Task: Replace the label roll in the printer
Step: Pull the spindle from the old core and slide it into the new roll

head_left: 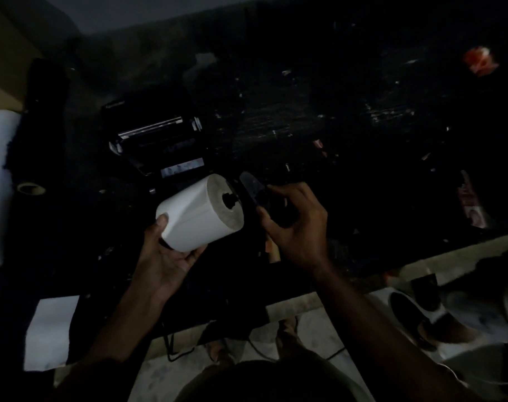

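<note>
Label roll (194,211) is held above the bench (363,126), just in front of the open printer (157,140), w/ a black spindle (229,199) poking out of its core. Long axis runs lower-left to upper-right, spindle end facing the right hand (295,224). Left hand (167,256) cups the roll from below, thumb on the near end. Right hand is just beside the spindle end, fingers curled round a dark flat piece (254,188), prob the end guide, though too dim to be sure. Printer bay lies up-left of the roll, so left hand is nearer it. Next move looks like fitting the piece onto the spindle, then lowering the roll in. Scrap white paper (51,332) lies at the bench's near-left edge
</note>
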Demonstrator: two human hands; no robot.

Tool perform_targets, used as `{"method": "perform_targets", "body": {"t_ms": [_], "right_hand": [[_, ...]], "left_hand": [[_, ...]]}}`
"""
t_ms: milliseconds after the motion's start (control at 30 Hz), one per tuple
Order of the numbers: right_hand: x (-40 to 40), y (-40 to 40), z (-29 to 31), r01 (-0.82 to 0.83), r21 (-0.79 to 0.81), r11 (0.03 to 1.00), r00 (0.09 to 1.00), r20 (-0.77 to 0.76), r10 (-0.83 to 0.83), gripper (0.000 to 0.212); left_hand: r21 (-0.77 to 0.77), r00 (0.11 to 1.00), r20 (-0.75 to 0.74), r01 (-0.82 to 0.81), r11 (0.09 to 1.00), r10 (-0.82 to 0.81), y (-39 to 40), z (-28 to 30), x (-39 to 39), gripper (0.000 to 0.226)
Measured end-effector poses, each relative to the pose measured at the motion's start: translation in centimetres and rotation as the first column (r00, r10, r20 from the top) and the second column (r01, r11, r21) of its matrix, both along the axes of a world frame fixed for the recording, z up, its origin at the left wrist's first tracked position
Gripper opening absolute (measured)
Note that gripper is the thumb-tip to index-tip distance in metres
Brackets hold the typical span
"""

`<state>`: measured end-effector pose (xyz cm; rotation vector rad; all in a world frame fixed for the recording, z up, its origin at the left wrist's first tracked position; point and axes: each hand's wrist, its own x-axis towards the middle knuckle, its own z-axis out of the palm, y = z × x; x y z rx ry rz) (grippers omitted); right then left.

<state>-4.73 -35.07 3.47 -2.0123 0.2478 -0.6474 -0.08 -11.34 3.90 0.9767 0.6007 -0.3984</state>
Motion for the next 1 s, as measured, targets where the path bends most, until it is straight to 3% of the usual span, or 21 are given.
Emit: {"method": "perform_targets", "body": {"t_ms": [133, 267, 300, 433, 567, 733, 800, 900, 1000], "right_hand": [[0.5, 1.2, 2.4, -0.136, 0.16, 0.978, 0.991, 0.039, 0.132, 0.037], [1.2, 2.2, 2.5, -0.248, 0.278, 0.928, 0.965, -0.011, 0.261, 0.032], [1.4, 2.4, 2.3, -0.262, 0.299, 0.918, 0.959, -0.027, 0.282, 0.032], [2.0, 2.4, 1.6, -0.271, 0.407, 0.872, 0.943, -0.07, 0.326, 0.031], [2.0, 2.3, 1.2, -0.26, 0.45, 0.855, 0.934, -0.108, 0.341, 0.031], [1.5, 2.4, 0.6, -0.16, 0.503, 0.849, 0.929, -0.214, 0.302, 0.037], [1.2, 2.5, 1.0, -0.096, 0.671, 0.735, 0.912, -0.238, 0.336, 0.036], [1.1, 2.5, 1.5, 0.055, 0.875, 0.481, 0.91, -0.242, 0.337, 0.031], [1.3, 1.7, 1.1, 0.179, 0.877, 0.446, 0.929, -0.3, 0.215, 0.029]], "left_hand": [[-0.01, 1.0, -0.013, -0.02, 1.0, 0.02, 0.0, 0.4, 0.0, 0.038], [-0.028, 1.0, 0.017, 0.026, 0.999, -0.026, 0.0, 0.8, 0.0, 0.091], [-0.038, 0.999, 0.021, 0.03, 0.999, -0.03, 0.0, 0.9, 0.0, 0.094], [-0.016, 0.999, 0.021, 0.028, 0.999, -0.028, 0.1, 1.0, 0.0, 0.087], [0.018, 0.998, 0.048, 0.034, 0.999, -0.035, 0.0, 1.2, 0.1, 0.042], [0.15, 0.994, 0.088, 0.054, 0.987, -0.067, -0.9, 1.5, 0.7, 0.035], [0.226, 0.991, 0.096, 0.072, 0.971, -0.095, -1.5, 1.5, 1.1, 0.026], [0.333, 0.977, 0.139, 0.108, 0.937, -0.162, -3.1, 1.6, 1.4, 0.014], [0.441, 0.947, 0.17, 0.173, 0.881, -0.271, -5.4, 2.0, 1.6, 0.023]]}}
